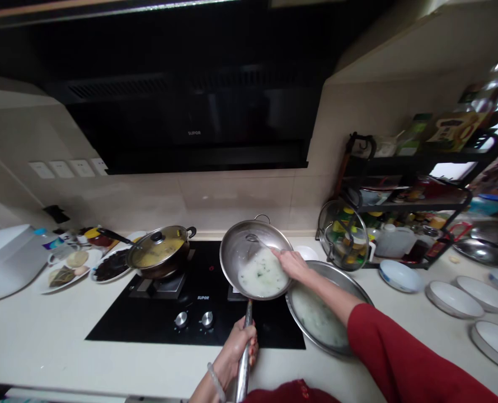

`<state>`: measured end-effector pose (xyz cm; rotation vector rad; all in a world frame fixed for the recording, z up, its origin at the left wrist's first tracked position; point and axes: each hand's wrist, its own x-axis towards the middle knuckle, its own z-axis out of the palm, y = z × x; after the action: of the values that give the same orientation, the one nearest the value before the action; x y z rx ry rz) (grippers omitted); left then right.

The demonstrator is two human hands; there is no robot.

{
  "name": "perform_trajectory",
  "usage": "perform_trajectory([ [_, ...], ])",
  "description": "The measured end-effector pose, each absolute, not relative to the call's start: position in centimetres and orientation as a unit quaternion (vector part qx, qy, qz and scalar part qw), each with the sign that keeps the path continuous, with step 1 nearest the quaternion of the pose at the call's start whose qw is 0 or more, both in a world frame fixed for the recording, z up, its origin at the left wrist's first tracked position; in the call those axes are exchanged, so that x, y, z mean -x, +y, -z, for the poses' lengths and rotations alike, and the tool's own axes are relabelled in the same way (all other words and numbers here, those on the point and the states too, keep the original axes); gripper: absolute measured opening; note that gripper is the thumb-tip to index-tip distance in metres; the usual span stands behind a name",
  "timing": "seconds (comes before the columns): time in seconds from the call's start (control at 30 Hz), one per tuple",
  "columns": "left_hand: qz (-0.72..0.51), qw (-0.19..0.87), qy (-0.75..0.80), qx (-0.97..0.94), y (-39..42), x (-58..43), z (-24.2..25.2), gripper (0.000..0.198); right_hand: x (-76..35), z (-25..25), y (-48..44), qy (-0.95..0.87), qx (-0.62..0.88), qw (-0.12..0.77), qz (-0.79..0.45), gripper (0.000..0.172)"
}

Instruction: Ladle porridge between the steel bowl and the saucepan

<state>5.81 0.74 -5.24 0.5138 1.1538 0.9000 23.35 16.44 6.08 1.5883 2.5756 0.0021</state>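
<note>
A steel wok (249,246) holding pale white porridge is tilted toward a wide steel basin (316,319) on its right; the basin also holds some of the white liquid. My left hand (238,347) is closed round the wok's long metal handle near the counter's front edge. My right hand (291,262), in a red sleeve, reaches into the wok at its right rim. It grips a thin utensil whose end lies against the wok's inner wall. The wok hangs above the right burner of the black hob (198,302).
A lidded pot (160,252) with yellow contents sits on the left burner. Plates of food (68,268) stand at the left. A glass lid (343,235) leans against a black rack (412,190) of jars at the right. Several white dishes (450,299) lie on the right counter.
</note>
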Motion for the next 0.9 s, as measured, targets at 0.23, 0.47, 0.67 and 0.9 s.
perform_trajectory([
  [0.23,-0.399,0.713,0.530,-0.228,0.8,-5.8,5.1,0.031,-24.5,-5.7,12.8,0.914,-0.397,0.077,-0.015,0.058],
  [0.47,-0.403,0.715,0.522,-0.232,0.7,-5.6,5.5,0.031,-24.0,-7.4,15.4,0.874,-0.479,0.069,-0.035,0.055],
  [0.67,-0.397,0.715,0.528,-0.228,0.8,-5.7,5.4,0.032,-24.1,-5.1,13.5,0.892,-0.445,0.069,-0.024,0.059],
  [0.9,-0.401,0.715,0.524,-0.231,0.6,-5.6,5.2,0.034,-27.0,-5.0,13.4,0.864,-0.500,0.051,-0.005,0.058],
])
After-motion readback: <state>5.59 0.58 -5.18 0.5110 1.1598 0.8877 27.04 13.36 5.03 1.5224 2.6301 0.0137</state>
